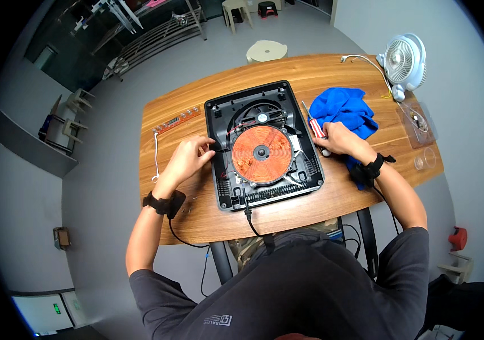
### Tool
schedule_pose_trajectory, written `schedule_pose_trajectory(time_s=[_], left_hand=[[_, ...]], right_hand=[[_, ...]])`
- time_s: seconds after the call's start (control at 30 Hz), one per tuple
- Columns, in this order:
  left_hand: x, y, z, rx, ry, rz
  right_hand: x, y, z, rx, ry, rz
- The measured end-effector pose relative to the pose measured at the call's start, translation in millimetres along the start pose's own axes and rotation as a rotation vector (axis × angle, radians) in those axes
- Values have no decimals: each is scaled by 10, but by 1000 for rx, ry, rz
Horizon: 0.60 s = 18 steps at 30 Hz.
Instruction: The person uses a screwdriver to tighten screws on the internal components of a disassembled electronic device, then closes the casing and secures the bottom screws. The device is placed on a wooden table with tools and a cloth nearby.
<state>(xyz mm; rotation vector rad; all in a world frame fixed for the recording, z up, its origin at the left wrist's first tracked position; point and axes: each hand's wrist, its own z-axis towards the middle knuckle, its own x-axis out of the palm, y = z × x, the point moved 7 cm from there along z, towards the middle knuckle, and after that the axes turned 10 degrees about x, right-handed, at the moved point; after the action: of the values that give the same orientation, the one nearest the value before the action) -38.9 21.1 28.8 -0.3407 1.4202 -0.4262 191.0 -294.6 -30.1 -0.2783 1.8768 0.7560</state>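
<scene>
An opened induction cooker (pixel 217 178) lies on the table, its black housing showing the inside. A round copper coil (pixel 247 156) sits in it, with a black fan (pixel 247 115) beyond. At the housing's left rim, my left hand (pixel 188 156) has its fingers curled in a pinch; whatever lies between the fingertips is too small to make out. My right hand (pixel 341 139) is closed round the handle of a screwdriver (pixel 315 126) with red and white stripes, just right of the housing. Its shaft points away from me. A bunched blue cloth (pixel 344 107) lies beside that hand.
A narrow circuit board (pixel 178 120) with a white cable (pixel 156 153) lies left of the cooker. The black power cord (pixel 248 214) hangs over the near edge. Small screws (pixel 188 209) lie near my left wrist. At right are a fan (pixel 403 61), a clear tray (pixel 417 122) and a clear cup (pixel 425 160).
</scene>
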Motion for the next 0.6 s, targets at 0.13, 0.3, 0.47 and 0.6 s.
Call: schedule_pose_trajectory(time_s=[0.13,0.3,0.47,0.6], left_hand=[[94,-82,7,4,6,-26],[196,-163,111,-6,91,5],[328,-176,207,-21,80,15],[397,-91,245,-127,77,29]], right_hand=[[72,-18,68,12,-8,11],[-24,30,86,24,-36,55],[-285,156,4,-46,-181,164],[-370,588,-163,-320,-212,136]])
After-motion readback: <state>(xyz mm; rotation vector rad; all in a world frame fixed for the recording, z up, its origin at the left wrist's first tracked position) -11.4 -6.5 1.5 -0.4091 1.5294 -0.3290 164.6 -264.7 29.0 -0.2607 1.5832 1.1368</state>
